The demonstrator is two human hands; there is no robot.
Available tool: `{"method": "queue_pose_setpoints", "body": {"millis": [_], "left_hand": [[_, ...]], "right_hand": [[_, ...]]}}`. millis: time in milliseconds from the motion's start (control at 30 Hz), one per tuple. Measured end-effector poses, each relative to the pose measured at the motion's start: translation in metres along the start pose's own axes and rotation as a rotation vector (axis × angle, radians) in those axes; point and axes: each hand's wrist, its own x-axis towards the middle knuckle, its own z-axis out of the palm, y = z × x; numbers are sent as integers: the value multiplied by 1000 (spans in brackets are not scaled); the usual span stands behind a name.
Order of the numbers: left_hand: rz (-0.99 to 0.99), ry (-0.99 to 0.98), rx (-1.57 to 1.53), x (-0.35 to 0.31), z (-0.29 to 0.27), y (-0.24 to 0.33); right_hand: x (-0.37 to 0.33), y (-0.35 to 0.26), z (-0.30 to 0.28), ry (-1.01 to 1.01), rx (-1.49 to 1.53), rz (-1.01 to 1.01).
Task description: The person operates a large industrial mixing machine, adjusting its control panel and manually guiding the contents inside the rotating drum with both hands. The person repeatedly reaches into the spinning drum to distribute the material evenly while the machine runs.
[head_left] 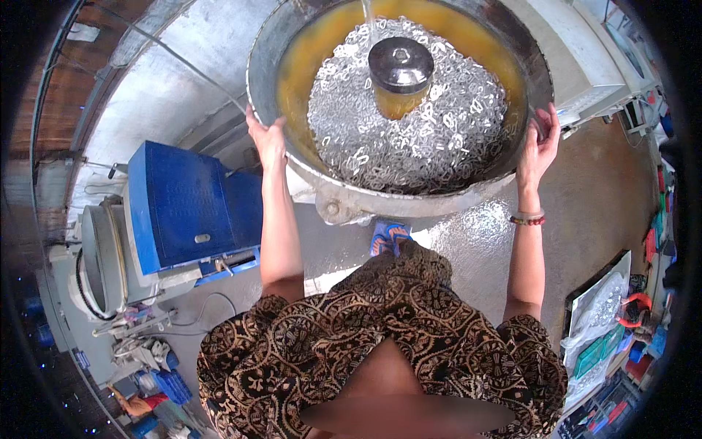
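Observation:
In front of me stands a large round metal tub [431, 201] with a thick worn rim. A heap of small shiny metal links [439, 139] fills its middle, inside a yellow-orange lined wall [296, 73]. A post with a dark domed cap and hex nut [401, 64] rises through the links. A thin stream of liquid [368, 13] falls in from above, behind the cap. My left hand [268, 139] grips the rim's left side, fingers on its outer face. My right hand [540, 145], its wrist wearing beaded bracelets, holds the right side with curled fingers.
A blue machine housing [190, 208] and a grey round drum [102, 256] stand to my left. The floor [585, 197] looks wet. At lower right, a table [603, 322] bears plastic bags and a green tray. A pale machine casing [578, 58] sits beyond the tub.

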Motion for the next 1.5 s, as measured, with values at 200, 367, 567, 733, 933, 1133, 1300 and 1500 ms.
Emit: {"method": "queue_pose_setpoints", "body": {"millis": [200,367,567,733,933,1133,1300,1500], "left_hand": [[40,-6,-46,-14,7,-8],[114,-11,-93,-7,10,-30],[39,36,-4,-20,8,-4],[27,40,2,-22,5,0],[135,19,42,-11,6,-13],[97,42,57,-18,5,-7],[104,99,20,-23,5,2],[98,49,-37,-16,6,-8]], "right_hand": [[6,-4,-10,-54,-157,-63],[7,-4,2,-687,-855,-69],[-1,-1,9,-1024,-1132,-96],[-1,7,3,-909,-1148,-226],[3,16,1,-879,-1152,-285],[14,24,-1,-849,-1184,-274],[61,30,17,-1281,-1514,-61],[73,111,31,-1980,-2131,-82]]}}
